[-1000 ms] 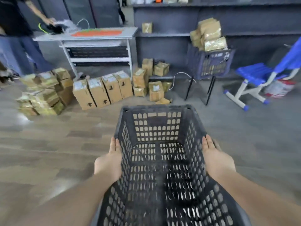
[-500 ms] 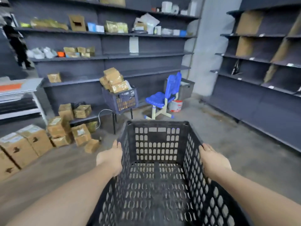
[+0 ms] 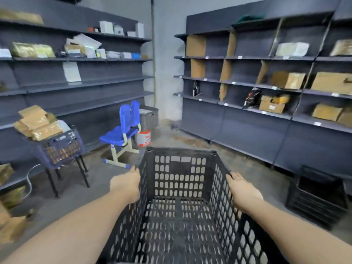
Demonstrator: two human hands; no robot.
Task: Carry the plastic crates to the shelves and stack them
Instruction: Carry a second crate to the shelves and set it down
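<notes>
I hold a black perforated plastic crate [image 3: 180, 180] in front of me, empty and above the floor. My left hand [image 3: 126, 184] presses on its left wall and my right hand [image 3: 242, 189] on its right wall, fingers pointing forward. A second black crate [image 3: 317, 195] stands on the floor at the right, at the foot of the dark shelves [image 3: 247, 111] along the right wall.
A blue chair [image 3: 123, 131] and a red-and-white bucket [image 3: 143, 138] stand ahead on the left. A blue basket of parcels [image 3: 57, 147] rests on a black stand. Dark shelves [image 3: 85, 80] with boxes line the left wall. Cardboard boxes [image 3: 11, 223] lie at the lower left.
The view has swung right: the boxes on the floor and the white table slid out to the left, and the right-hand shelves and floor crate came into sight. My hands keep the same hold.
</notes>
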